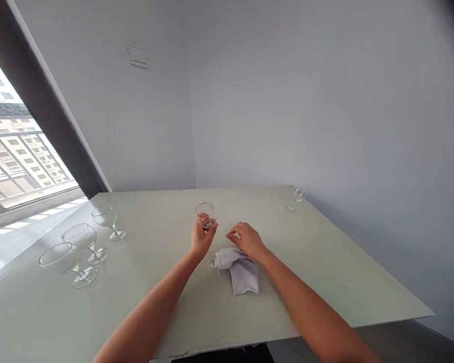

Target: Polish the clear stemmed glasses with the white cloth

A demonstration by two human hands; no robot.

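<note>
Near the middle of the table, my left hand is closed around a clear stemmed glass, its rim tilted up. To its right, my right hand hovers with fingers curled and a gap between thumb and forefinger; nothing shows between them. Just below the right hand a crumpled light grey cloth lies on the table. A small pale piece, too unclear to name, sticks out at the cloth's left edge.
Three stemmed glasses stand at the left of the pale table. Another clear glass item is at the back right corner. Walls rise behind; a window is at the left.
</note>
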